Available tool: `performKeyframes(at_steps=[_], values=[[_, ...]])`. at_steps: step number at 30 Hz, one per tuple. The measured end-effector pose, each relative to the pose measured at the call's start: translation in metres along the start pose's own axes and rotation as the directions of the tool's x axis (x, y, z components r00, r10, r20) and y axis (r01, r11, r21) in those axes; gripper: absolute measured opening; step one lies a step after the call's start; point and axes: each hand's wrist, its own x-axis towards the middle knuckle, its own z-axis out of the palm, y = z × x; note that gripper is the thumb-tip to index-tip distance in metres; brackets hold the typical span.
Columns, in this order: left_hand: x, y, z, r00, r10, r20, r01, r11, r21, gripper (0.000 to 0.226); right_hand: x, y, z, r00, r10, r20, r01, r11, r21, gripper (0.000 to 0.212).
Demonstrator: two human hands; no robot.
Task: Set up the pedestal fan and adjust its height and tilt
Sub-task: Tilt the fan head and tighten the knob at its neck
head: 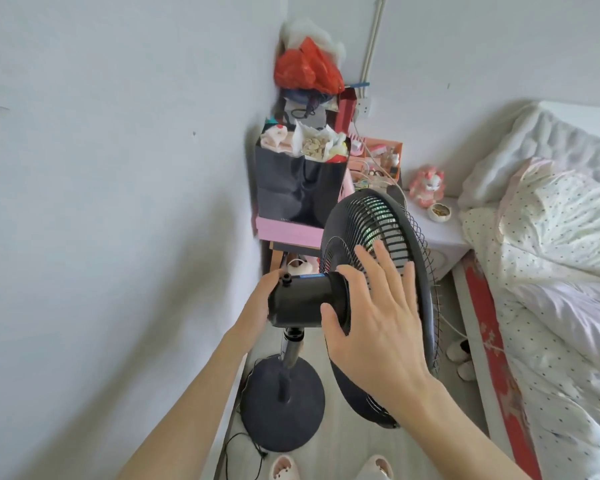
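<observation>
One pedestal fan [400,237], assembled, upright; base [302,422] below motor housing [302,301]. My right hand [371,320]: open, fingers spread on grille [347,220] beside housing. My left hand [260,299]: behind housing, possibly cupping it; grip hidden. Height and tilt likely outstanding.

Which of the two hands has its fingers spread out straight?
The right hand, fingers fanned over the fan's rear grille. The left hand sits at the back end of the motor housing, its fingers mostly hidden.
</observation>
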Motion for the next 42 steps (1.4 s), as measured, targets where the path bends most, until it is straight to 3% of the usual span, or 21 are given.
performKeyframes(at_steps=[3, 6, 10, 13, 15, 19, 24, 30, 36, 42], values=[[-0.001, -0.014, -0.013, 0.997, 0.006, 0.076, -0.009, 0.999, 0.038, 0.033, 0.008, -0.014, 0.021, 0.988, -0.067, 0.142, 0.052, 0.993, 0.105, 0.062], [0.011, -0.036, -0.027, 0.999, -0.024, 0.033, 0.017, 0.982, 0.187, 0.031, 0.025, -0.017, 0.049, 0.916, -0.017, 0.400, 0.010, 1.000, 0.020, 0.086], [0.027, -0.083, -0.049, 0.993, -0.114, -0.009, 0.106, 0.882, 0.460, 0.041, 0.042, -0.011, 0.086, 0.833, 0.057, 0.551, -0.040, 0.998, -0.043, 0.098], [0.032, -0.115, -0.056, 0.983, -0.181, 0.020, 0.132, 0.782, 0.609, 0.043, 0.038, -0.009, 0.105, 0.866, 0.065, 0.497, -0.015, 0.994, -0.105, 0.105], [0.040, -0.134, -0.058, 0.983, -0.169, 0.065, 0.073, 0.701, 0.710, 0.040, 0.033, -0.009, 0.114, 0.902, 0.026, 0.432, 0.036, 0.990, -0.133, 0.107], [0.062, -0.169, -0.060, 0.967, -0.253, 0.005, 0.139, 0.547, 0.826, 0.059, 0.025, -0.011, 0.127, 0.930, -0.009, 0.367, 0.059, 0.991, -0.124, 0.112], [0.095, -0.197, -0.055, 0.960, -0.278, -0.037, 0.167, 0.460, 0.872, 0.065, 0.024, -0.013, 0.132, 0.945, 0.003, 0.328, 0.050, 0.987, -0.153, 0.114], [0.135, -0.220, -0.044, 0.957, -0.291, 0.011, 0.072, 0.274, 0.959, 0.068, 0.023, -0.008, 0.132, 0.940, 0.040, 0.337, 0.011, 0.989, -0.148, 0.114], [0.130, -0.224, -0.043, 0.946, -0.321, 0.046, 0.069, 0.337, 0.939, 0.026, 0.028, -0.007, 0.130, 0.933, 0.056, 0.356, 0.009, 0.984, -0.178, 0.112], [0.101, -0.183, -0.042, 0.951, -0.295, 0.093, 0.018, 0.352, 0.936, 0.032, 0.032, -0.012, 0.129, 0.920, 0.050, 0.388, 0.016, 0.986, -0.164, 0.114]])
